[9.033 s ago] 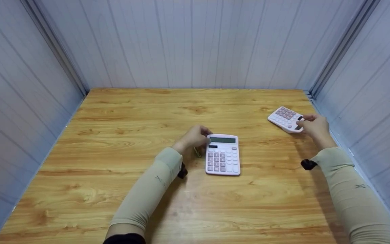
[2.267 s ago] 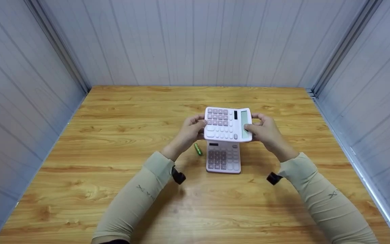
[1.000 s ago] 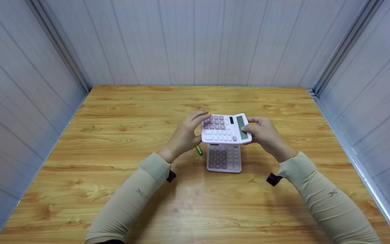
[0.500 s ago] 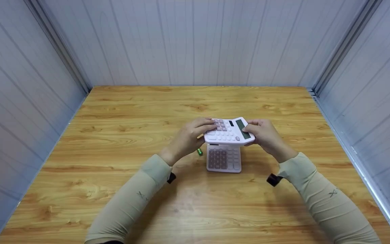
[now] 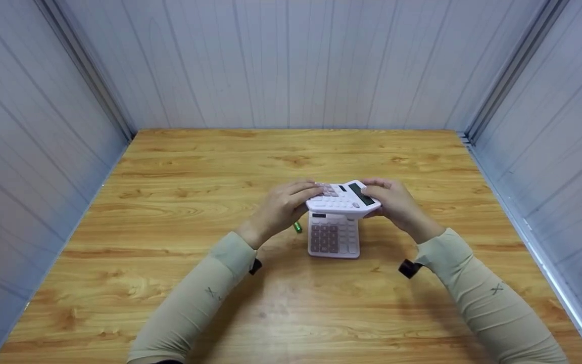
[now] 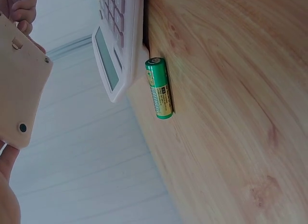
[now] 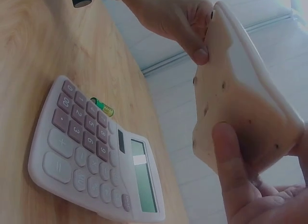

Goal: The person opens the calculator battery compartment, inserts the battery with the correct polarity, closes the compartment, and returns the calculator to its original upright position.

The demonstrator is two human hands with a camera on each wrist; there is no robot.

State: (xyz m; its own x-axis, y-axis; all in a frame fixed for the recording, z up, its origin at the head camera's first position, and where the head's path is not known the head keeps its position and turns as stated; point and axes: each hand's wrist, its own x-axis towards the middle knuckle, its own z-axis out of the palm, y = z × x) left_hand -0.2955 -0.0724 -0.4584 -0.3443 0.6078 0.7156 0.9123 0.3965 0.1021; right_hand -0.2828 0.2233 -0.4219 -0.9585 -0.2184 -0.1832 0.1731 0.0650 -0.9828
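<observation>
Both hands hold a white calculator point(image 5: 341, 203) with pinkish keys above the table, its face tipped away from the head camera. At the keypad end my left hand point(image 5: 282, 206) grips it, fingers over the keys and thumb beneath. The screen end is in my right hand point(image 5: 396, 205), thumb on the display and fingertips on the underside point(image 7: 240, 98). A small notch shows in that underside in the left wrist view. Directly below lies a second similar calculator point(image 5: 333, 240), face up, its top part hidden by the held one. Left of it is a green battery point(image 6: 160, 89).
The wood-grain table point(image 5: 210, 167) carries the lower calculator and the battery close together near its middle. Pale panel walls point(image 5: 291, 65) enclose the back and both sides. A black camera mount point(image 5: 409, 268) hangs from the right wrist.
Nine seconds ago the right hand held this calculator at the far right; it came to the middle. The left hand left the lower calculator, regripped over the keys, and the held face tilted away.
</observation>
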